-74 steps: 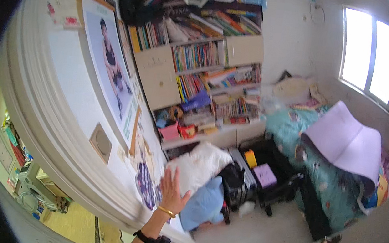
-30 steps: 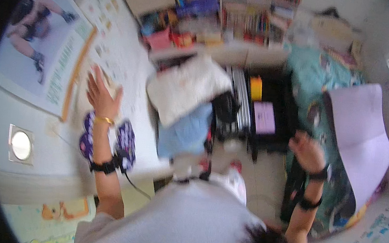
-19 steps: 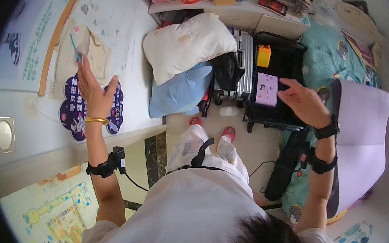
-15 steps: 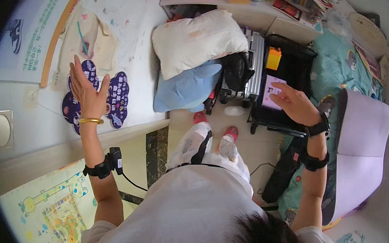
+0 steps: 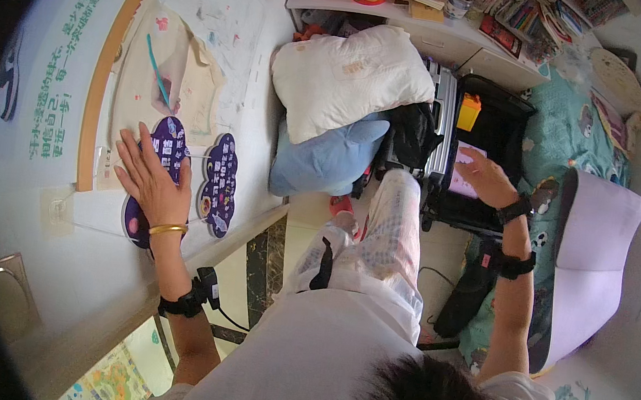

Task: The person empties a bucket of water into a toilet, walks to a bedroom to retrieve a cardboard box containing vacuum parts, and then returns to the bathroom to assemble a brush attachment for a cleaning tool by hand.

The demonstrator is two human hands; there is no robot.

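Pressing flat against the white wall [image 5: 263, 75], the left hand [image 5: 150, 181] has its fingers spread wide over the dark purple cloud-shaped plaque [image 5: 159, 174], gripping nothing. The right hand [image 5: 487, 179] is likewise open and empty, hovering just over the flat pale pink card [image 5: 461, 180] that lies in the open black suitcase [image 5: 494, 133] on the floor (the card sits under and just left of the palm). White and blue pillows [image 5: 338, 115] lean between wall and suitcase.

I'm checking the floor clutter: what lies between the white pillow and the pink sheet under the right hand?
In the head view, a black bag and the silver suitcase edge lie between the white pillow and pink sheet.
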